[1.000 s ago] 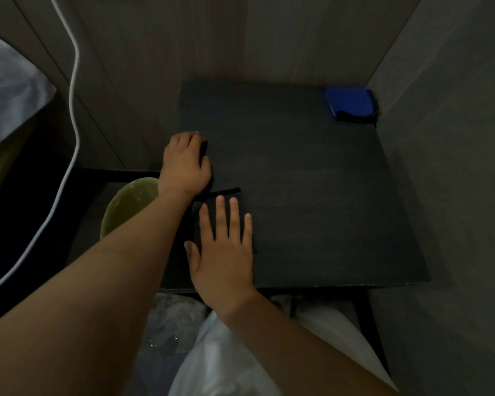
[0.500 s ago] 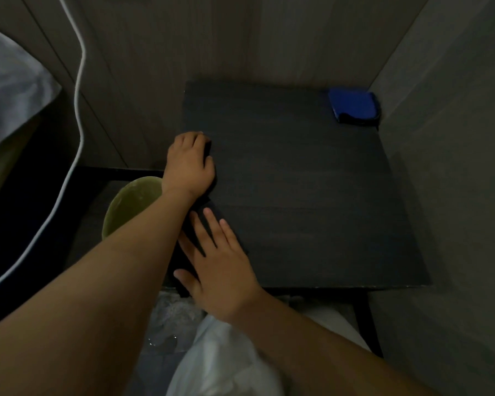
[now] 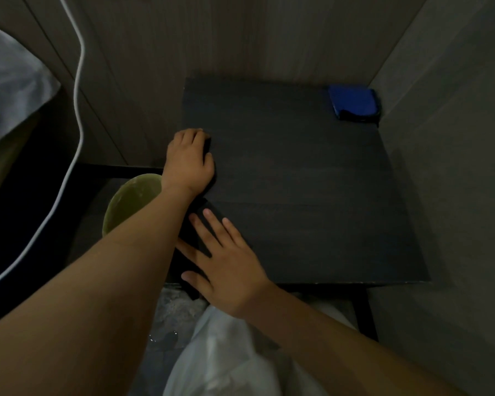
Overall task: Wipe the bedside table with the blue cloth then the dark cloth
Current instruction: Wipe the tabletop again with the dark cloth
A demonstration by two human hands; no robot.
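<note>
Counter (image 3: 312, 195): a dark, flat square top is seen set into a corner between two walls; both hands are laid on its near left part.
Left hand (image 3: 189, 162): it is placed palm-down at the left edge of the counter, with the fingers (image 3: 196, 135) curled forward and pressed onto dark fabric; a thin black strip is seen just past the fingertips. Whether anything is pinched cannot be told; the hand is judged to be pressing, not gripping.
Right hand (image 3: 227, 265): it is laid flat near the front left corner, behind and beside the left wrist, with the fingers (image 3: 212, 224) spread wide and nothing enclosed in them.
Dark cloth (image 3: 190, 250): it is found beneath both hands, running from under the left fingers back to under the right palm, with one end hanging over the front edge. Its outline is hard to separate from the dark counter.
Blue cloth (image 3: 353, 102): it is folded and left in the far right corner, well apart from both sets of fingers.
Handling: the dark cloth is judged soft, light and limp, likely to bunch or slide on the smooth top. It is best held by flat downward pressure, or by a gathered fold under the left fingers, with the hanging end drawn back onto the counter first.
Stage: the dark-cloth wipe is judged to be in hand.
</note>
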